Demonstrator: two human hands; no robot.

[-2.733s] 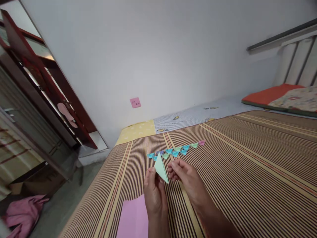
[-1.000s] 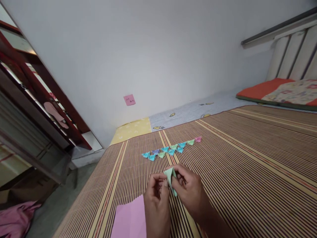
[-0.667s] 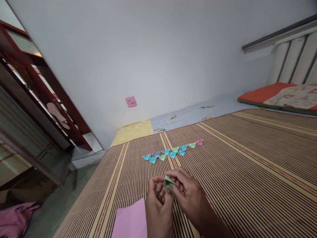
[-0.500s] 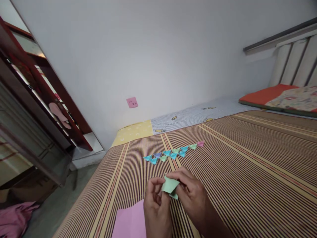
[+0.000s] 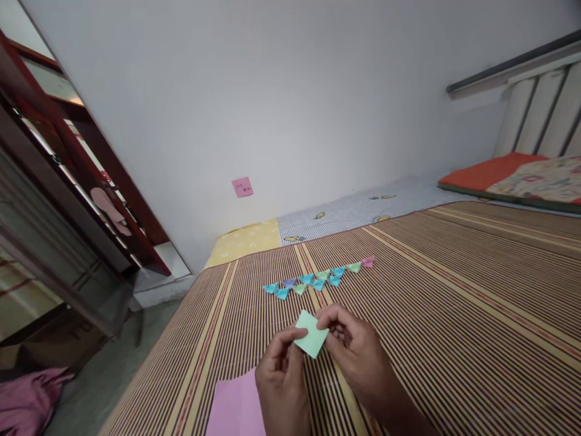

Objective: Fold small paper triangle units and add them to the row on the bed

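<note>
A small light green folded paper [image 5: 311, 334], flat and four-sided, is held up between both hands over the striped mat [image 5: 454, 303]. My left hand [image 5: 279, 381] pinches its lower left edge with closed fingers. My right hand [image 5: 356, 357] pinches its right edge with thumb and fingertips. Just beyond the hands lies a row of several small folded paper triangles [image 5: 318, 280] in blue, green, purple and pink. A pink paper sheet [image 5: 233, 409] lies flat on the mat under my left wrist.
The mat covers a bed against a white wall with a pink sticky note [image 5: 242, 186]. A patterned sheet [image 5: 363, 209] shows past the mat. An orange pillow [image 5: 508, 175] lies at the far right. A dark wooden window frame [image 5: 82, 175] and pink cloth [image 5: 22, 402] stand left.
The green paper went from a long pointed triangle to a crumpled fold between my fingers, and is now a flat small four-sided piece. Both hands stayed on it.
</note>
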